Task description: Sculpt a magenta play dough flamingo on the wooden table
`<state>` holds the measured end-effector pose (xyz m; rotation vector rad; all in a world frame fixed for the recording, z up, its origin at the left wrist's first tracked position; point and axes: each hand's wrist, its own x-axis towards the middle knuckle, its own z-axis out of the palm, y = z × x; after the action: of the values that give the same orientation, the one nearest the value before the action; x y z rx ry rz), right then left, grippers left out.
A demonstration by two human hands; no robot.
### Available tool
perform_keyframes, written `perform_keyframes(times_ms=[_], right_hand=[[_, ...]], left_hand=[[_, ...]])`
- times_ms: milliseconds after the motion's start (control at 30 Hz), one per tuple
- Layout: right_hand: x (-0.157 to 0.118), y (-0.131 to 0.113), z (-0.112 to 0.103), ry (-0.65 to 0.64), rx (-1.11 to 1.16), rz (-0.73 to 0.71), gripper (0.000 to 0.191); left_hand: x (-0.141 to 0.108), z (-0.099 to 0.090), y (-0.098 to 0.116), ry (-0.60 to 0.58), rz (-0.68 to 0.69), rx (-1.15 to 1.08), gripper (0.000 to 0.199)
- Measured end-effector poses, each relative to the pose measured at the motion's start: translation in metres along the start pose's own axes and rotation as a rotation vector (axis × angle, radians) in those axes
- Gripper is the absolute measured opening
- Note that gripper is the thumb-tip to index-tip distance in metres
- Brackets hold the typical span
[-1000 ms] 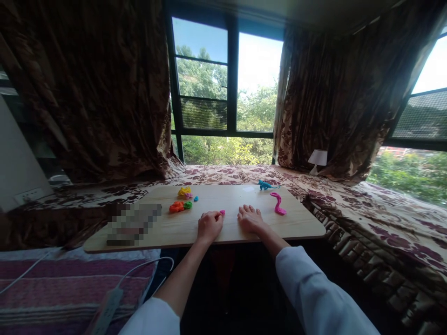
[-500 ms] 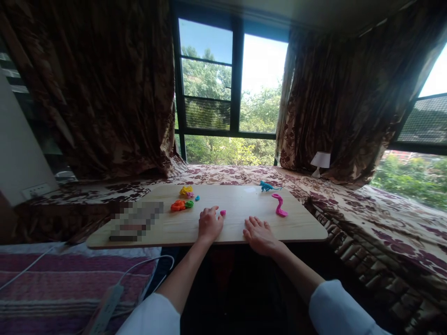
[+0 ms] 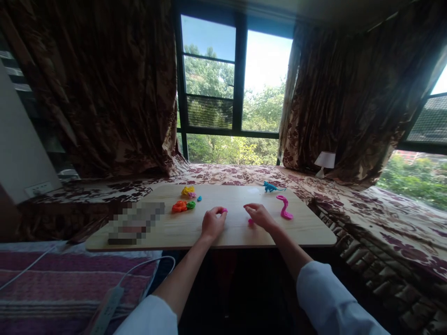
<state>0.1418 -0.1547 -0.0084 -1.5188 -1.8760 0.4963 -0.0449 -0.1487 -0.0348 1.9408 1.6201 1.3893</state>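
Note:
My left hand is closed in a pinch around a small piece of pink modelling clay, above the middle of the light wooden table. To its right, my right hand is lifted a little off the tabletop, its fingers apart and pointing left with nothing held in them. A second bit of pink clay shows just under that hand, partly hidden by it. An S-shaped pink clay strip lies to the right of my right hand.
Orange, green, yellow and blue clay lumps sit at the table's left. A teal animal figure stands at the far right. A blurred-out item lies far left. Behind is a small lamp.
My left hand has taken hold of the pink clay piece. My right hand, flat on the table before, has risen with its fingers turned left, uncovering another pink piece.

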Motion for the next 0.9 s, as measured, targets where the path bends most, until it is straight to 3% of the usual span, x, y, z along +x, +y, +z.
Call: perform_keyframes(times_ms=[100,233,433,533,633,767,900], right_hand=[[-0.022,0.008,-0.005,0.024,0.094,-0.067,0.03],[-0.046,0.0,-0.001,0.312,0.118,-0.238,0.027],[-0.066,-0.032,0.005,0.304,0.217,-0.389,0.027],[-0.07,-0.027,-0.005,0.381,0.141,-0.39,0.023],[-0.07,-0.004,-0.022,0.392,0.039,-0.295,0.024],[-0.07,0.027,-0.039,0.26,-0.186,-0.192,0.024],[-0.075,0.028,-0.04,0.123,-0.318,-0.251,0.022]], left_hand=[[-0.011,-0.002,0.009,-0.015,-0.012,-0.245,0.028],[-0.029,-0.004,0.031,-0.126,-0.093,-0.484,0.033],[-0.043,-0.005,0.058,-0.292,-0.075,-0.635,0.038],[-0.039,0.0,0.063,-0.307,-0.015,-0.518,0.04],[-0.033,0.012,0.063,-0.236,0.096,-0.249,0.037],[-0.026,0.036,0.065,-0.213,0.224,0.146,0.028],[-0.017,0.048,0.064,-0.254,0.263,0.336,0.021]])
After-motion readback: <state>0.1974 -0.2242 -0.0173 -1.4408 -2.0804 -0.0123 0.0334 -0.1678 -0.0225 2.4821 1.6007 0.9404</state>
